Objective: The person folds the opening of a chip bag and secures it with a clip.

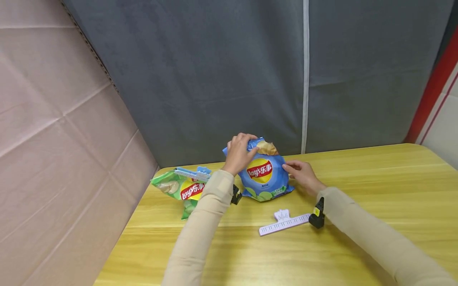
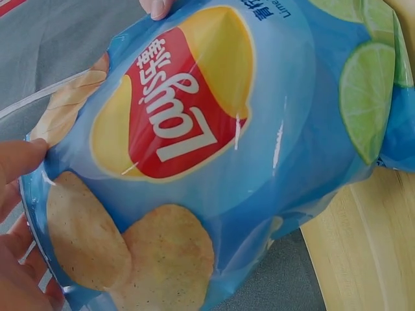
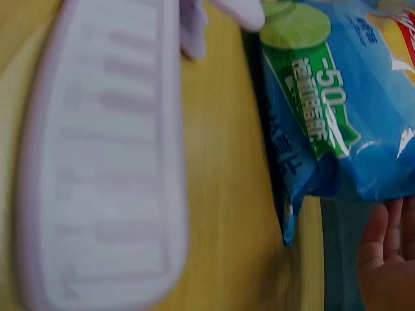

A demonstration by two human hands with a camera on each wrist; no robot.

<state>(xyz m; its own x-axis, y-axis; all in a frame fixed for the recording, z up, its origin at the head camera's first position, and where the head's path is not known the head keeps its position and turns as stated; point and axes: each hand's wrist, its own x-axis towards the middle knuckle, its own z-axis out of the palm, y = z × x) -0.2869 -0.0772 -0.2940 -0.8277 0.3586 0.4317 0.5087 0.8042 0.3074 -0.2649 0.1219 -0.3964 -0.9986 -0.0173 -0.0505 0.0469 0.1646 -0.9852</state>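
A blue Lay's chip bag (image 1: 266, 178) stands on the table, its top folded over slightly to the right. My left hand (image 1: 239, 154) grips the bag's top edge; in the left wrist view its thumb (image 2: 23, 159) presses the front while the other fingers lie behind. At the bag's right side my right hand (image 1: 304, 174) pinches the edge, a fingertip (image 2: 155, 6) showing on the front. In front of the bag lies a lilac bag clip (image 1: 284, 225) with a piano-key pattern, seen large and blurred in the right wrist view.
Left of the blue bag, partly behind my left forearm, lies a green Lay's bag (image 1: 175, 186) with a blue clip (image 1: 193, 173) across its top. A dark grey curtain (image 1: 214, 79) hangs behind the table (image 1: 375, 186). A pale cloth wall (image 1: 71, 159) bounds the left side.
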